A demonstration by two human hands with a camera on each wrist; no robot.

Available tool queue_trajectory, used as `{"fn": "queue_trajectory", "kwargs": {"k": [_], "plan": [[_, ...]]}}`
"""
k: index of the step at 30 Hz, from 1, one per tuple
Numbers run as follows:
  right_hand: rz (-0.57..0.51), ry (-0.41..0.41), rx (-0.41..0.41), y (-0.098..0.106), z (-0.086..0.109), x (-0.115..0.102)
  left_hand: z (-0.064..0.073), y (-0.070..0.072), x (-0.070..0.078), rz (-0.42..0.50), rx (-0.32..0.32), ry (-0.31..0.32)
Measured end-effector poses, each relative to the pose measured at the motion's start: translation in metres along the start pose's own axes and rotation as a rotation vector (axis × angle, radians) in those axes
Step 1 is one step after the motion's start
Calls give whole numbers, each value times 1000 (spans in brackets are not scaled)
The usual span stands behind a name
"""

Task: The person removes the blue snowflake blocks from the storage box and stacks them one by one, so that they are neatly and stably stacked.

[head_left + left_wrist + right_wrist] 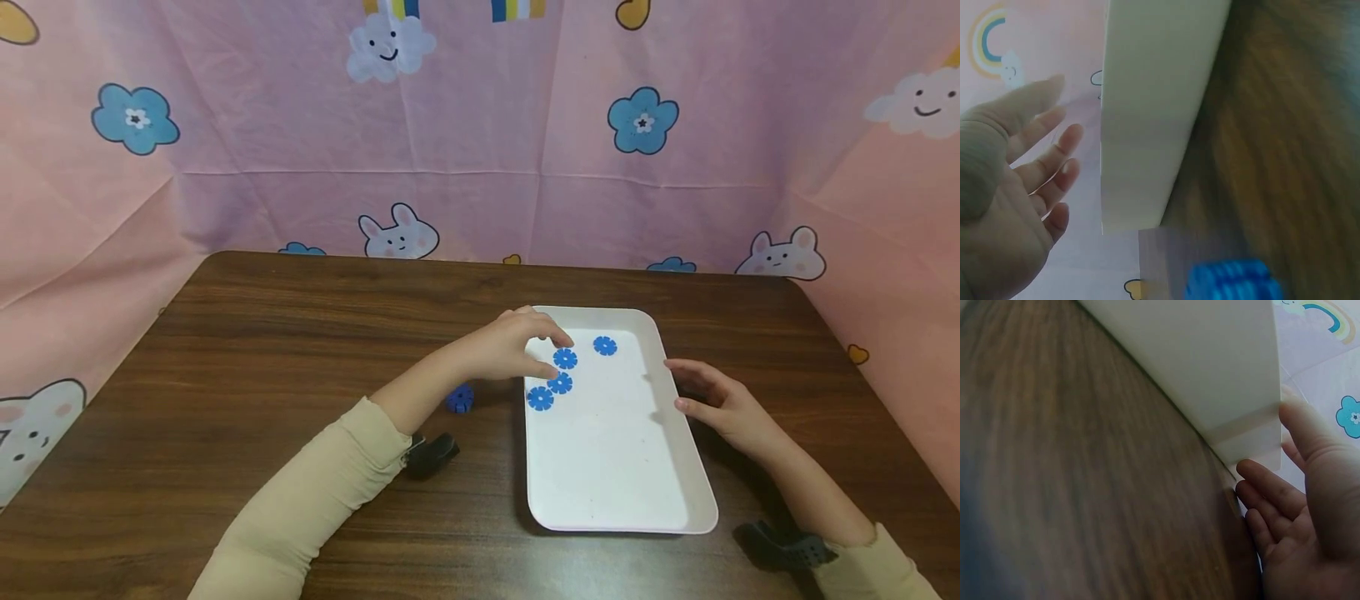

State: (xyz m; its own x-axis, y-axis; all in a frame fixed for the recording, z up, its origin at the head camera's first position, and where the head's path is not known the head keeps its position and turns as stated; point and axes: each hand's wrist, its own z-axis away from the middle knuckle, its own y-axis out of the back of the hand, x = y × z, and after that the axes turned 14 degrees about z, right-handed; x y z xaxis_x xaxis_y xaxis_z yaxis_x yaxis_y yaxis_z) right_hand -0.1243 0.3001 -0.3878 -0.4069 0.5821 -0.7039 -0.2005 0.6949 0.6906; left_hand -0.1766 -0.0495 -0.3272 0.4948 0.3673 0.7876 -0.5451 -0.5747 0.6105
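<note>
A white tray [615, 467] lies on the table, with several blue snowflake discs [540, 398] flat inside its far half. My left hand [513, 343] reaches over the tray's left rim, thumb and fingers spread apart above the discs with nothing between them. In the left wrist view that hand [1016, 169] is beside the tray's outer wall [1147, 112], its fingers loosely bent. At the right side, my right hand [723, 408] has its fingertips at the rim. The right wrist view shows the thumb and fingers of this hand [1297, 512] right at the tray's wall [1222, 369].
Left of the tray, partly behind the left forearm, a blue snowflake-disc stack [461, 400] stands on the brown wooden table [300, 358]. Dark bands [431, 457] circle both wrists. A pink cartoon-print cloth [480, 125] hangs behind the table.
</note>
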Motion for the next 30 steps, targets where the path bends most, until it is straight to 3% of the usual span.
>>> {"fn": "queue_trajectory", "kwargs": {"k": [3, 12, 18, 30], "plan": [[-3, -3, 0, 0, 0, -1, -9, -1, 1, 1, -37, 30], [3, -32, -7, 0, 0, -1, -32, -6, -6, 6, -114, 16], [12, -42, -4, -1, 0, -1, -46, -5, -12, -9, -151, 55], [8, -42, -4, -1, 1, -2, -57, -3, -16, -64, -224, 142]]}}
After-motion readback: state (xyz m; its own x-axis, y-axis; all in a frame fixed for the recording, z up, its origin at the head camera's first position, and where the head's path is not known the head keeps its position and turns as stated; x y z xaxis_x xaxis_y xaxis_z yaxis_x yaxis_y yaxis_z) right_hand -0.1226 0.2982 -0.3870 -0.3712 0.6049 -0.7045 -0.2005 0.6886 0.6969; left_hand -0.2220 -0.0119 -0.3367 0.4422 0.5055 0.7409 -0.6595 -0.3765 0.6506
